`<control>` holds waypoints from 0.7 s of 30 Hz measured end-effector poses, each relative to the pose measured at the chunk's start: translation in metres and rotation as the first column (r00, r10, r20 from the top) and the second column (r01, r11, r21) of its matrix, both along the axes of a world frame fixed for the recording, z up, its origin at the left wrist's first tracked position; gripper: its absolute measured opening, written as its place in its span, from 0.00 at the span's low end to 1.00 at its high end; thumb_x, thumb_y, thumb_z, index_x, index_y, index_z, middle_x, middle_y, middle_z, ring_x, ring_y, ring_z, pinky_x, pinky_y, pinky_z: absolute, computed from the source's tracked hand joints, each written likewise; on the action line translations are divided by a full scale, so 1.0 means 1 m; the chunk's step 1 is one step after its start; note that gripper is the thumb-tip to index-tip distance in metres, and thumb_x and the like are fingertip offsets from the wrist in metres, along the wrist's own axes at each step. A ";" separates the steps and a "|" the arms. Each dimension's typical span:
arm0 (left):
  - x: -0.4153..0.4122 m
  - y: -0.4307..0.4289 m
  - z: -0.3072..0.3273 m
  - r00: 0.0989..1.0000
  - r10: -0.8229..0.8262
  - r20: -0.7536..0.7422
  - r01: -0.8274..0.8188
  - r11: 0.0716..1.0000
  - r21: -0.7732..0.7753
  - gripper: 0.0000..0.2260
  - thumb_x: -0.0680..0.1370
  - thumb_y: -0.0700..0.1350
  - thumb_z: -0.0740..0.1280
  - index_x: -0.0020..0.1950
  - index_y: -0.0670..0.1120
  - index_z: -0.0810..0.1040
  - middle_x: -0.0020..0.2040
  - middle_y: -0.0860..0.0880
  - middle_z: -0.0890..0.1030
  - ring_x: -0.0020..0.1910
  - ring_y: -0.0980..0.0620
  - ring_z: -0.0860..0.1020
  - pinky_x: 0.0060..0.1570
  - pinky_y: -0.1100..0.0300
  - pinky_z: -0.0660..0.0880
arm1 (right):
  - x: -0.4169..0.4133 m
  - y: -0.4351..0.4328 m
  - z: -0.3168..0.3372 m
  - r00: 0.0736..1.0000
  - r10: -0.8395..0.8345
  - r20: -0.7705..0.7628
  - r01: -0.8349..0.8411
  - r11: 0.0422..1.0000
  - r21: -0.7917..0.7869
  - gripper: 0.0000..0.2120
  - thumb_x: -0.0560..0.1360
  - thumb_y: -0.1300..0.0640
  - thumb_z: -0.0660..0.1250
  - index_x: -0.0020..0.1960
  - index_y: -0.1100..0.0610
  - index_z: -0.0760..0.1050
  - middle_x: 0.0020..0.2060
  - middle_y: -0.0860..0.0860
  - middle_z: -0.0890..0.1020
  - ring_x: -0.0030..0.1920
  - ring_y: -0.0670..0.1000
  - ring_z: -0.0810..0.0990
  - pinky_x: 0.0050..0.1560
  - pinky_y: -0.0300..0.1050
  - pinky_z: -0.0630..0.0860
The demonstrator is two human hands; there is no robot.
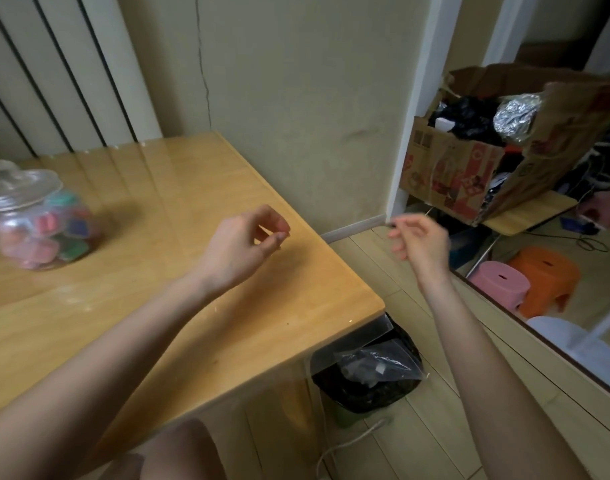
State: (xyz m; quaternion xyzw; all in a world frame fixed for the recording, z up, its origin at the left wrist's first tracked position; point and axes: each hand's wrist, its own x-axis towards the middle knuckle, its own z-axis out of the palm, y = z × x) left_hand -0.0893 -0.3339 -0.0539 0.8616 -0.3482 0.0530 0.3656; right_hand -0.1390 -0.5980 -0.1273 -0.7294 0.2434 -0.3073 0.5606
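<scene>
Fingers of left hand curled above the bench, thumb tip pressed to forefinger tip. Nothing discernible between them, though too blurred to rule out something tiny. Fingers of right hand loosely curled and slightly apart, past the bench edge over the floor, holding nothing visible.

Nearest item: glass jar, upright on the bench at far left, well apart from both hands, left hand the closer. Rounded belly, narrower neck, capped by a glass lid with a knob on top. Filled roughly to the shoulder with coloured blocks.

Judged rigid, smooth and slippery, and breakable if knocked or dropped. Judged fairly heavy for its size, given glass walls plus contents. Lid judged loosely seated, likely to slide off if tilted. Advise against lifting by knob or lid. Take hold around the belly at or just below its widest part, palm and fingers wrapped round, with the second hand under the base or steadying the lid. Keep upright and set down gently on the hard, glossy bench top.

Beyond: radiator behind the bench. Lined bin with clear plastic bag beneath the bench corner. Cardboard box of oddments, pink stool and orange stool to the right.
</scene>
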 end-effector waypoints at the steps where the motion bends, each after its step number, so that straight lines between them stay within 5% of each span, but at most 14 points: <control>1: 0.002 -0.002 -0.005 1.000 -0.005 -0.013 0.006 0.998 0.059 0.05 0.77 0.40 0.66 0.52 0.43 0.78 0.49 0.49 0.82 0.45 0.50 0.81 0.50 0.55 0.76 | 0.005 -0.007 -0.032 0.987 -0.081 -0.140 0.082 0.997 0.001 0.06 0.78 0.55 0.63 0.46 0.53 0.78 0.42 0.52 0.83 0.38 0.49 0.80 0.39 0.44 0.79; 3: 0.005 -0.010 -0.014 0.999 -0.019 -0.041 0.025 0.988 0.150 0.07 0.76 0.42 0.68 0.54 0.44 0.77 0.51 0.50 0.81 0.48 0.50 0.80 0.49 0.57 0.74 | 0.006 -0.019 -0.108 0.857 -0.105 -0.504 0.112 0.994 -0.018 0.11 0.78 0.54 0.60 0.42 0.55 0.77 0.39 0.54 0.82 0.37 0.52 0.79 0.45 0.52 0.80; 5: 0.011 -0.021 -0.020 0.998 -0.040 -0.048 0.048 0.980 0.191 0.11 0.74 0.46 0.71 0.54 0.45 0.76 0.51 0.50 0.80 0.47 0.50 0.78 0.47 0.59 0.73 | -0.005 -0.021 -0.183 0.696 0.103 -0.711 0.058 0.978 0.199 0.10 0.78 0.57 0.60 0.51 0.60 0.77 0.41 0.56 0.81 0.38 0.54 0.79 0.40 0.51 0.81; 7: 0.018 -0.029 -0.023 0.998 -0.009 -0.066 0.023 0.973 0.229 0.14 0.71 0.49 0.74 0.52 0.45 0.75 0.47 0.50 0.78 0.45 0.50 0.77 0.44 0.60 0.71 | -0.020 -0.010 -0.236 0.605 0.325 -0.727 0.210 0.816 0.539 0.18 0.77 0.58 0.65 0.64 0.65 0.70 0.54 0.62 0.76 0.43 0.59 0.77 0.32 0.51 0.81; 10: 0.030 -0.037 -0.025 0.989 0.026 -0.143 0.017 0.956 0.294 0.16 0.69 0.52 0.75 0.49 0.46 0.75 0.40 0.54 0.77 0.41 0.53 0.75 0.44 0.58 0.71 | -0.028 0.002 -0.287 0.583 0.403 -0.705 0.268 0.724 0.635 0.23 0.75 0.58 0.68 0.67 0.62 0.65 0.65 0.63 0.69 0.55 0.63 0.75 0.45 0.56 0.80; 14: 0.036 -0.040 -0.023 0.986 0.009 -0.169 0.048 0.943 0.330 0.13 0.69 0.50 0.75 0.45 0.48 0.74 0.35 0.57 0.73 0.35 0.59 0.72 0.39 0.60 0.68 | -0.019 -0.011 -0.336 0.528 0.282 -0.801 0.151 0.897 0.415 0.22 0.76 0.60 0.63 0.68 0.65 0.67 0.65 0.63 0.71 0.64 0.62 0.71 0.63 0.54 0.71; 18: 0.037 -0.040 -0.025 0.980 0.012 -0.198 0.048 0.953 0.298 0.13 0.68 0.49 0.76 0.45 0.46 0.75 0.35 0.56 0.75 0.35 0.57 0.73 0.40 0.59 0.69 | -0.013 -0.019 -0.325 0.564 0.023 -0.825 0.089 0.992 0.088 0.18 0.80 0.54 0.57 0.66 0.62 0.70 0.64 0.61 0.72 0.62 0.64 0.71 0.59 0.54 0.71; 21: 0.038 -0.041 -0.025 0.980 0.009 -0.197 0.051 0.953 0.298 0.13 0.68 0.49 0.76 0.45 0.47 0.76 0.37 0.54 0.76 0.36 0.56 0.73 0.41 0.58 0.70 | -0.002 -0.019 -0.317 0.646 -0.051 -0.761 -0.110 0.981 -0.158 0.17 0.79 0.55 0.59 0.66 0.56 0.72 0.65 0.56 0.73 0.61 0.60 0.72 0.57 0.53 0.74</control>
